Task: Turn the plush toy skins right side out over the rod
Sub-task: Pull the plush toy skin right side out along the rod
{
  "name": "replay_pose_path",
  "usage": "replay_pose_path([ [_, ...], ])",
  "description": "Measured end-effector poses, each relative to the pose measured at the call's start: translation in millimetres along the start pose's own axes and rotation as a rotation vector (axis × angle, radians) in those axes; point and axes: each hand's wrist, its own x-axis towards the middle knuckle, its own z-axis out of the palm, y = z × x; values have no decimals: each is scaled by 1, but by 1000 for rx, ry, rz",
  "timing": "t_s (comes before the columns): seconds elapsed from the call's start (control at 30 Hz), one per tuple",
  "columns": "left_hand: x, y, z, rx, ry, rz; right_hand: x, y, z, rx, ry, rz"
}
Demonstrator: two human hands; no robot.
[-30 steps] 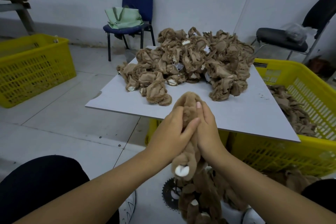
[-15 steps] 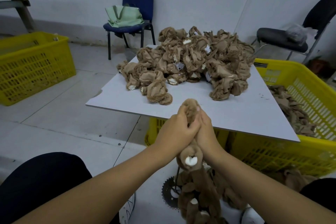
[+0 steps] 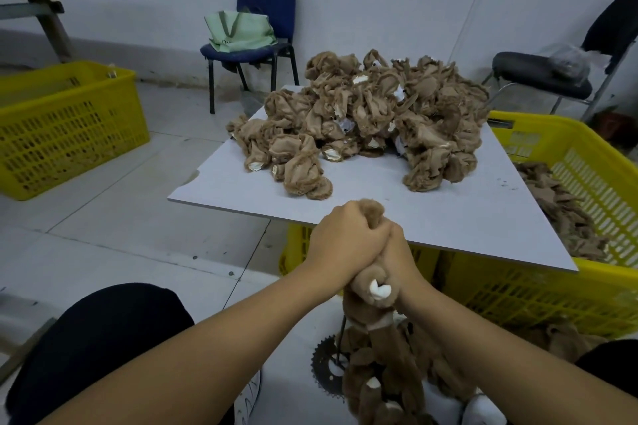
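A brown plush toy skin (image 3: 371,286) with a white muzzle stands upright over the rod, its furry tip poking out above my fists. My left hand (image 3: 341,245) grips it from the left and my right hand (image 3: 397,252) grips it from the right, fingers wrapped tight and pressed together. Only a thin dark piece of the rod (image 3: 341,331) shows below the skin, above a toothed metal base disc (image 3: 326,369). Turned skins (image 3: 386,373) hang stacked lower on the rod. A heap of inside-out skins (image 3: 366,117) lies on the white board (image 3: 448,217).
The white board lies across a yellow crate (image 3: 569,286) that holds more brown skins. Another yellow crate (image 3: 65,128) stands on the floor at left. A blue chair (image 3: 266,28) with a green bag and a dark chair (image 3: 552,76) stand by the wall.
Both hands have closed into tight fists round the skin and slid down the rod. Less of the furry tip shows above them than a second ago.
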Motion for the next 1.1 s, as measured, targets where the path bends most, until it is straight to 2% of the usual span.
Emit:
replay_pose_path([
  [0.07, 5, 7, -4, -4, 31, 53, 5, -11, -8, -80, 52, -77],
  [0.17, 6, 7, -4, -80, 235, 200, 8, -27, -16, -111, 116, -212],
  [0.23, -10, -7, 6, -161, 241, 227, -3, -21, -15, -160, 118, -194],
  [0.33, -24, -22, 21, -61, 108, 168, -22, 4, -5, -172, 60, -45],
  [0.4, -13, -16, 18, -65, 187, 166, -14, -3, -4, -176, 72, -47],
  [0.47, -1, -8, 9, -131, 327, 276, 2, -22, -9, -149, 138, -172],
  [0.5, 2, -11, 7, -176, 346, 325, 6, -25, -11, -129, 140, -202],
  [0.53, 0, -18, 7, -194, 309, 335, 4, -21, -11, -150, 120, -185],
  [0.63, -27, -38, 24, -93, -18, 146, -28, 15, -3, -235, -8, 73],
  [0.67, -28, -39, 29, -91, -25, 108, -31, 21, -1, -209, -16, 112],
  [0.73, -14, -33, 30, -160, 124, 88, -17, 14, -1, -217, 58, 36],
  [0.8, 1, -21, 17, -213, 277, 228, 3, -12, -5, -216, 127, -72],
  [0.83, 6, -20, 14, -241, 298, 297, 12, -16, -8, -217, 135, -111],
  [0.9, -1, -27, 17, -243, 171, 212, 8, 0, -9, -336, 71, -79],
  [0.97, -18, -33, 29, -107, -39, 50, -14, 26, -5, -328, -94, 117],
  [1.03, -20, -31, 32, -68, -1, 17, -17, 33, -2, -251, -110, 221],
  [1.1, -11, -21, 21, -147, 115, 43, -3, 21, -7, -252, -36, 146],
])
